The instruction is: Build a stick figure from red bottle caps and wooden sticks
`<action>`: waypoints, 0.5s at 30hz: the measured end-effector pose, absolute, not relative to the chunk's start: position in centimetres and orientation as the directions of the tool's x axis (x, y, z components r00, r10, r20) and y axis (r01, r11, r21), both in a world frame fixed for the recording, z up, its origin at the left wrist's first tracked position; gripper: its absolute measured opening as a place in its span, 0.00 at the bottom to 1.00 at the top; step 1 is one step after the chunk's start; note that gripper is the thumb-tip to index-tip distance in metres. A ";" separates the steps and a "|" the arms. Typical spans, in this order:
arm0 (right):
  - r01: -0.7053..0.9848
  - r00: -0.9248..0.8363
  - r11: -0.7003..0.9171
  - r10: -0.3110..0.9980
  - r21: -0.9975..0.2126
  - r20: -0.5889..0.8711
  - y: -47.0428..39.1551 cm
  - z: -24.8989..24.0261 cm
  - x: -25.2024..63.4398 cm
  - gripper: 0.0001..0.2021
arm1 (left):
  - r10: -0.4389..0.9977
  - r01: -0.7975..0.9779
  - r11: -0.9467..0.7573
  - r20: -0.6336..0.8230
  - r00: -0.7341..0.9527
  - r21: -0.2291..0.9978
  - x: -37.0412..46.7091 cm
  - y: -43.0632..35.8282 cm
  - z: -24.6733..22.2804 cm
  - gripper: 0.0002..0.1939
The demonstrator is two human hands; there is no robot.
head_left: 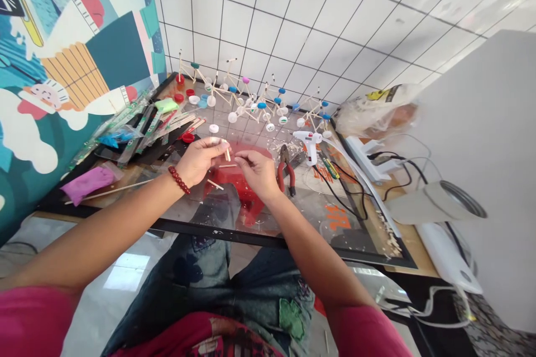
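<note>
My left hand [200, 159], with a red bead bracelet [179, 179] on the wrist, pinches short pale wooden sticks [227, 152] that stand roughly upright above the table. My right hand [258, 174] is just right of them, thumb and forefinger pressed together; what it holds, if anything, is too small to tell. Beneath the hands, a short stick [227, 166] and a cut piece of stick [215, 184] rest on the transparent tabletop [196, 206]. Red-handled pliers [286, 170] lie beside my right hand, with a white glue gun [310, 145] farther right.
Several stick models with bottle-cap wheels [262, 106] stand along the tiled wall. At left are loose sticks [180, 122], a pink packet [90, 183] and red caps [188, 138]. Black cables [364, 201] and a grey-white conical object [435, 203] are on the right.
</note>
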State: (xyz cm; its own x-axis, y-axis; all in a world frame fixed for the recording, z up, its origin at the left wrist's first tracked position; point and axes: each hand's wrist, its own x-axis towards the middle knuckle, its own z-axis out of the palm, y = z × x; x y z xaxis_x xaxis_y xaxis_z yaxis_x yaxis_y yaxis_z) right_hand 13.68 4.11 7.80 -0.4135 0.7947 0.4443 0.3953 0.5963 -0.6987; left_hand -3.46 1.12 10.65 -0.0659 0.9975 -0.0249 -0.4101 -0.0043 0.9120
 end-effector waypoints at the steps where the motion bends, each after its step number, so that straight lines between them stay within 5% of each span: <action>1: 0.468 -0.474 0.644 0.761 -0.605 0.443 4.3 7.7 13.6 0.11 | 0.995 -0.414 -0.024 -0.019 -0.099 0.910 -3.7 1.2 10.8 0.15; 5: 0.631 -0.683 0.741 0.671 -0.230 0.288 4.6 8.0 13.2 0.14 | 0.981 -0.414 -0.049 -0.033 -0.190 0.909 -4.2 1.6 11.0 0.15; 8: 0.680 -0.660 0.711 0.700 -0.179 0.272 4.5 8.1 13.2 0.11 | 0.978 -0.415 -0.046 -0.044 -0.204 0.909 -4.3 1.7 10.8 0.16; 11: 0.655 -0.504 0.623 0.782 -0.428 0.367 4.5 8.2 13.4 0.09 | 0.980 -0.411 -0.016 -0.066 -0.186 0.912 -4.2 1.6 10.7 0.16; 15: 0.320 -0.338 0.480 0.863 -0.817 0.375 4.3 8.4 13.6 0.08 | 0.982 -0.379 0.028 -0.097 -0.163 0.925 -3.9 1.3 10.7 0.17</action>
